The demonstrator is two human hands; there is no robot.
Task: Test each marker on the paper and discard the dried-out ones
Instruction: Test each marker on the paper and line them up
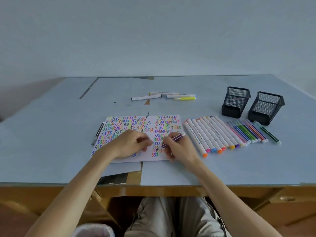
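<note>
A white paper [167, 124] covered in coloured zigzag test marks lies in front of me. My right hand [179, 148] grips a thin purple striped marker [176, 138], its tip down on the paper near the lower middle. My left hand [132, 143] rests on the sheet with its fingers curled; whether they pinch a cap I cannot tell. To the right of the sheet lie a row of thick white markers [212, 135] and a row of thin coloured markers [248, 132]. A few more markers [164, 96] lie apart at the far middle of the table.
Two black mesh pen holders [236, 101] [265, 107] stand at the back right. A dark pen [98, 133] lies along the paper's left edge. A lined waste bin [93, 230] sits on the floor under the table's front edge [239, 187], by my knees.
</note>
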